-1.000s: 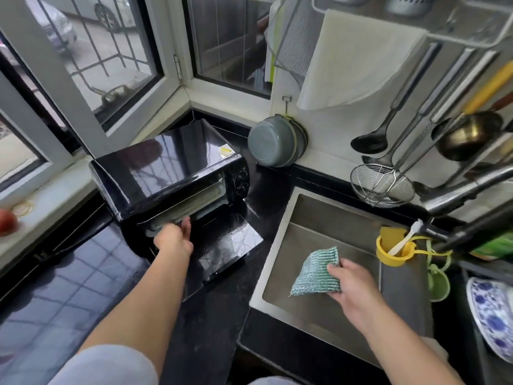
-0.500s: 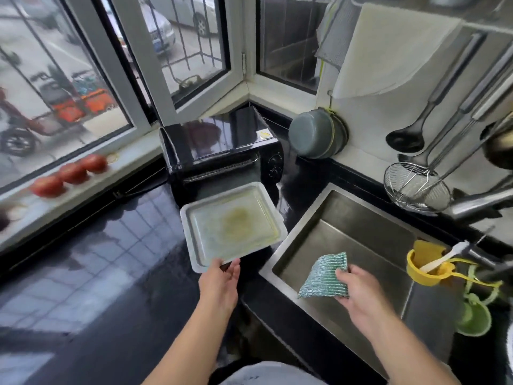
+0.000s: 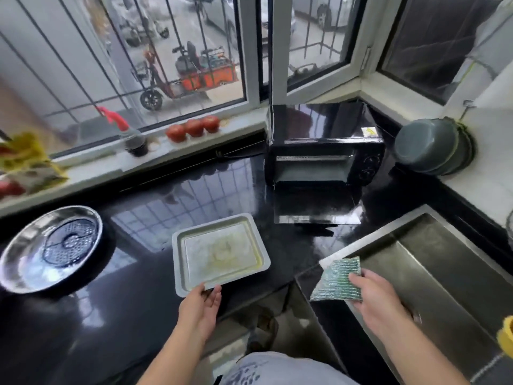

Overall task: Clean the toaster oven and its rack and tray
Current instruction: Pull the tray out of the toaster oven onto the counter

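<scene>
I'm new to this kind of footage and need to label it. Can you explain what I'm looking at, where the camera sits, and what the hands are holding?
There is no machine here: a person wears one wide-angle camera on the head, looking down at their own two bare hands in a kitchen. The left hand grips the near edge of a stained metal tray over the black counter. The right hand holds a green scrubbing cloth by the sink. Behind stands a black toaster oven with its door folded down. To the left lies a shiny steel dish. Tomatoes sit on the window sill.
</scene>
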Tool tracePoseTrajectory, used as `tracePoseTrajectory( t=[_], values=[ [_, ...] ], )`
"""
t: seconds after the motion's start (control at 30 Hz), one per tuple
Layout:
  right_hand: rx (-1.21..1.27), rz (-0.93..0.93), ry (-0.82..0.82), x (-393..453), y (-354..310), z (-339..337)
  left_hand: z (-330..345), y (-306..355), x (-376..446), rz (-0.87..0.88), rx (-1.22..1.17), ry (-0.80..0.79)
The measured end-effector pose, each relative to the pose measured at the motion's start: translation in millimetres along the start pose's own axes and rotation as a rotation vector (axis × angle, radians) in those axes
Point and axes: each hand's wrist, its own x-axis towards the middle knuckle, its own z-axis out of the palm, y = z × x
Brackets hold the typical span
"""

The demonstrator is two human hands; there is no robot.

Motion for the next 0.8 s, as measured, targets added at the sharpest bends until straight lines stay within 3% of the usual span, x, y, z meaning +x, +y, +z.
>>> tracePoseTrajectory(
  t=[0.43,0.67,0.8],
  values=[
    [-0.078,-0.002,0.017,17.6,-14.3,12.6,18.2,19.0,37.7,-0.093,0.011,0.091],
    [-0.033,0.023,0.036,26.1,-16.6,5.7,27.9,25.4,3.4,-0.185,0.109,-0.045],
    [0.047,0.022,0.112,30.5,-24.4,-4.4,89.1,32.6,-10.1,-0.175,0.158,-0.220]
  ],
)
